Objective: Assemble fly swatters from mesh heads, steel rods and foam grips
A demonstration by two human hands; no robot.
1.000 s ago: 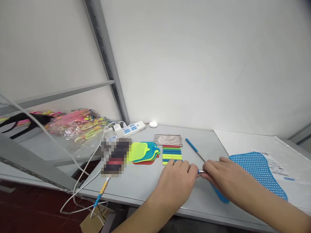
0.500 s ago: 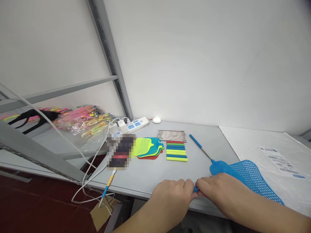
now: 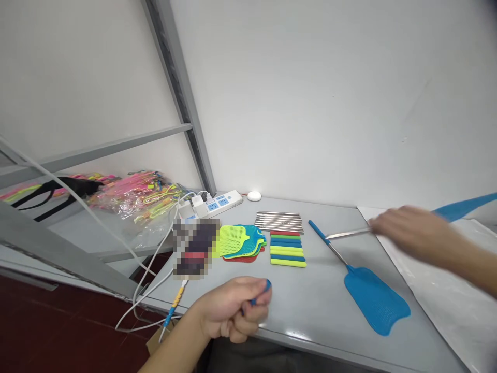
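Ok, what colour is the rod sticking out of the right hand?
Silvery: the rod at the right hand shows best, slightly blurred, in the head view.

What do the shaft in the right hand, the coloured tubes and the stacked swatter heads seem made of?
Held shaft: probably metal, silvery, shiny though blurred. Coloured tubes: matte, perhaps foam or plastic, little shine. Stacked heads: likely plastic, matte, thin, perforated, evenly coloured.

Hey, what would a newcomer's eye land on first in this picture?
Probably the blue fly swatter lying on the table, right of the colored tubes. Next, farther right, the right hand gripping a second swatter, its metal rod pointing left, and the left hand near the table's front edge, pinching a blue piece.
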